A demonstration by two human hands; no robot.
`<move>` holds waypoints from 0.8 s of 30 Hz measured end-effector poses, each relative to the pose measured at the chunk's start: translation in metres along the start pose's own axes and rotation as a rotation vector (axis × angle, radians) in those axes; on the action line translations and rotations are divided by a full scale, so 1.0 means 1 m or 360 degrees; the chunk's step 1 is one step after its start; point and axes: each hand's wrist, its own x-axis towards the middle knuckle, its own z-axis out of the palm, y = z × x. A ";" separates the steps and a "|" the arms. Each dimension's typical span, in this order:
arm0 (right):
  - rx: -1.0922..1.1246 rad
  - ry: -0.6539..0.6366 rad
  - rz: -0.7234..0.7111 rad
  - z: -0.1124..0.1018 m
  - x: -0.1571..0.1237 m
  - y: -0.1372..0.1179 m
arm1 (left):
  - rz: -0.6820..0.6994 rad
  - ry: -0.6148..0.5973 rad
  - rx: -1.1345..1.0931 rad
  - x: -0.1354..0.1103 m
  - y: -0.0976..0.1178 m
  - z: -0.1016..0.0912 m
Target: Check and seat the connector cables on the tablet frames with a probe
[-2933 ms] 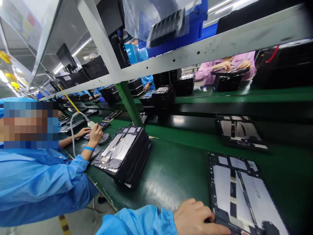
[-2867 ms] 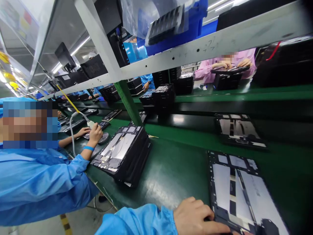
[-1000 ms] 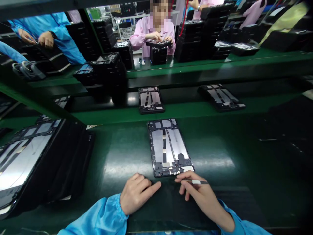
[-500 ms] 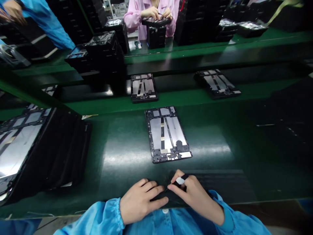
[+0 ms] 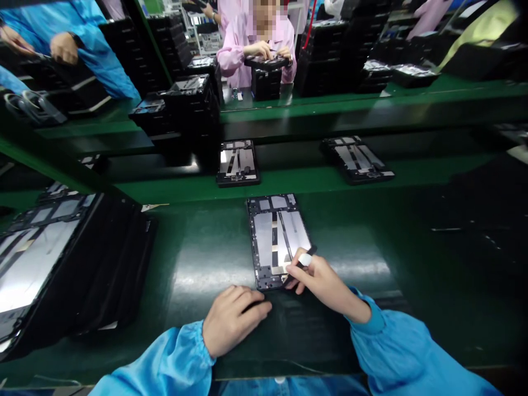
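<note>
The right hand [image 5: 325, 286] is closed on a pick [image 5: 303, 259], its tip brought to the lower edge of a tablet frame [image 5: 268, 231], which lies flat just ahead of that hand. The left hand [image 5: 235, 322] is loosely curled on the green bench [image 5: 206, 258], just beside the frame's lower-left corner, with nothing seen held. Work at that edge is judged to be in hand, and steady placing of the tip is called for. The frame appears undamaged. A stack [image 5: 70, 269] is left of the left hand; further frames [image 5: 237, 162] and a co-worker [image 5: 256, 49] are seen beyond.

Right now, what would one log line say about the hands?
left hand: resting on green bench | right hand: holding small black tool | tablet frame: under right hand
</note>
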 end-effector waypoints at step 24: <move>-0.0168 -0.0125 0.0009 0.008 0.025 -0.006 | -0.0082 0.0116 0.0156 0.003 -0.017 0.007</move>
